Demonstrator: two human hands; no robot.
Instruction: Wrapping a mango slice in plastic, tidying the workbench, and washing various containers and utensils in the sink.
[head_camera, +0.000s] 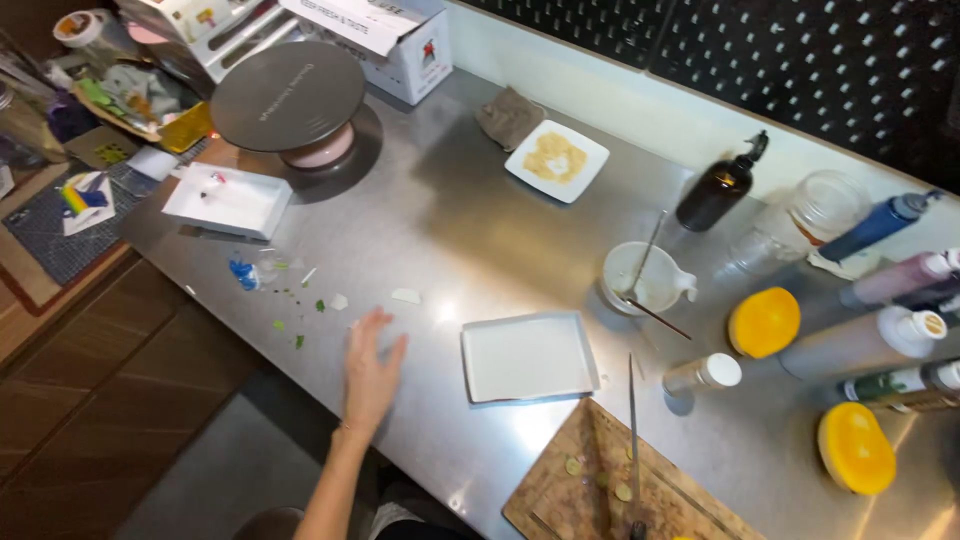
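So the left hand (370, 375) is hovering flat over the steel table (480, 230), fingers spread wide, grip empty. Nearest thing is a small white scrap (406, 296) just off its fingertips at about 1 o'clock, and a white square tray (527, 356) sits close by at 3 o'clock. Right hand isn't visible.

We look down on a long brushed-steel counter (470, 225) that runs at a slant across the view and throws back a bright spot of overhead light near its middle. Behind it we see a pale backsplash strip (640, 100) and, above that, a black pegboard wall (800, 60) dotted with small holes. To the left we see brown wooden cabinet fronts (90, 400) below the counter's edge, and beside them a patch of grey floor (225, 470).
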